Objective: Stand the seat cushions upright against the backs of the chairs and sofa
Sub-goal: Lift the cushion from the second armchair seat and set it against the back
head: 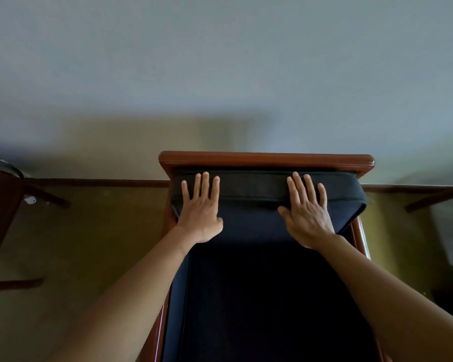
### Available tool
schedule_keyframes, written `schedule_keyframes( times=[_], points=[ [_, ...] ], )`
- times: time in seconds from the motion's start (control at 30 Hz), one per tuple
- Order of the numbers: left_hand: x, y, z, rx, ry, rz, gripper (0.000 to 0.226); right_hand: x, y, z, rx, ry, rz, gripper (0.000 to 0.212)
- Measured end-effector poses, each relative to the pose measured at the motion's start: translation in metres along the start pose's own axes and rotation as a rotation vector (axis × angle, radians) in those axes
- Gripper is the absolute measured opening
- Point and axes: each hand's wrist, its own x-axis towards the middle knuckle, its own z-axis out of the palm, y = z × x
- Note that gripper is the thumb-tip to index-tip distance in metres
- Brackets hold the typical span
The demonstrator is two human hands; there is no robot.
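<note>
A dark navy seat cushion stands upright against the wooden back of a chair, its top edge just below the reddish-brown top rail. My left hand lies flat on the cushion's upper left part, fingers spread over its top edge. My right hand lies flat on the upper right part, fingers spread the same way. Neither hand grips anything. Below the hands a dark padded surface fills the chair frame.
A pale wall rises right behind the chair, with a dark baseboard along the floor. Wooden furniture stands at the left edge and another wooden piece at the right edge. The chair's right arm runs beside the cushion.
</note>
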Motion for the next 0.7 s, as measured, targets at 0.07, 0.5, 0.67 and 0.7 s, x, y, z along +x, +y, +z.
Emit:
schedule_keyframes(
  times=[0.07,0.5,0.67,0.7],
  points=[
    [-0.007,0.007,-0.003,-0.041,0.028,0.048,0.092,-0.013,-0.002,-0.010,0.004,-0.011,0.004,0.077],
    [-0.103,0.210,-0.044,-0.043,0.116,0.582,0.065,-0.270,0.058,-0.075,0.170,0.078,0.558,0.066],
    [-0.155,0.341,-0.048,-0.022,0.115,0.843,0.065,-0.395,0.111,-0.092,0.170,0.193,0.848,0.066],
    [-0.167,0.368,-0.048,-0.012,0.110,0.887,0.066,-0.421,0.123,-0.094,0.166,0.212,0.900,0.066]
  ],
)
